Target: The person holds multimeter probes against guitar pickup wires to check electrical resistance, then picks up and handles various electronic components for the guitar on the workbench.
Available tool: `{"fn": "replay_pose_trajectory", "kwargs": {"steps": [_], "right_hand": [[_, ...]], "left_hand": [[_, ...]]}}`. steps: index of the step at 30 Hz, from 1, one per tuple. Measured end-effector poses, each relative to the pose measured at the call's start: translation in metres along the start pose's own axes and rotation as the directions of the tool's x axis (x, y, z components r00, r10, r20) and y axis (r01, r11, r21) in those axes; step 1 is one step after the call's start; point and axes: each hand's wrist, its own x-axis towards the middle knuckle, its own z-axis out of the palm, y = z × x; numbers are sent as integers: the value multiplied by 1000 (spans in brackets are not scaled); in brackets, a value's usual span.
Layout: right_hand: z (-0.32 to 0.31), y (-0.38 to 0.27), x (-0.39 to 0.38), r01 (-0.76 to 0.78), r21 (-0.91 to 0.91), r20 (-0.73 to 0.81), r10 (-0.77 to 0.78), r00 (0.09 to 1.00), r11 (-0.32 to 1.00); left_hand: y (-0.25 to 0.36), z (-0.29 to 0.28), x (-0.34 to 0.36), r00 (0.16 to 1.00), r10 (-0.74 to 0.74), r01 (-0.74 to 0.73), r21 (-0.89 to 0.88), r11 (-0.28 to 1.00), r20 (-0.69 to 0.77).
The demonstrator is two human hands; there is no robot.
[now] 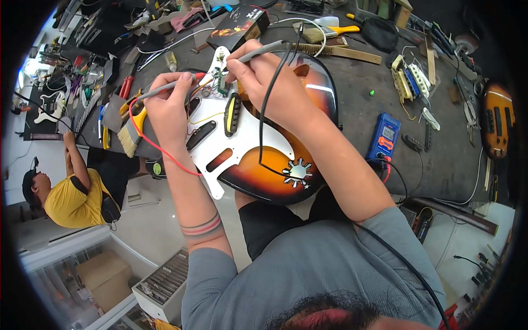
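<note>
Left hand (pixel 168 107) pinches the red-lead test probe (pixel 168 86); right hand (pixel 272 85) pinches the black-lead test probe (pixel 261 51). Both are held close to the wiring (pixel 220 85) of the white pickguard (pixel 250 138), which lies on the sunburst guitar body (pixel 323 91) at the surface's (pixel 357 88) near edge. Assessment: probes light, stiff, best gripped mid-barrel; pickguard thin, probably flexible, hold by its rim; wiring fragile; glossy body heavier, likely slippery.

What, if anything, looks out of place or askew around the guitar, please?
The pickguard lies askew over the guitar, its near end jutting past the guitar's edge and its wiring exposed, which looks odd since a fitted one would normally sit within the outline.
</note>
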Motion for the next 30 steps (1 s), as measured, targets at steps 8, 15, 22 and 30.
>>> {"fn": "replay_pose_trajectory", "kwargs": {"steps": [8,15,22,30], "right_hand": [[-2,1,0,87,-94,34,-84,996,992],[-2,-3,0,-7,-15,35,7,999,1000],[-1,2,-1,52,-43,32,-51,998,998],[0,1,-1,42,-34,24,-41,999,999]], "left_hand": [[2,-1,0,1000,5,-5,-8,1000,5],[1,-2,0,1000,-2,2,-17,1000,5],[1,-1,-1,1000,-14,14,-24,1000,1],[0,-1,-1,1000,-5,5,-22,1000,16]]}}
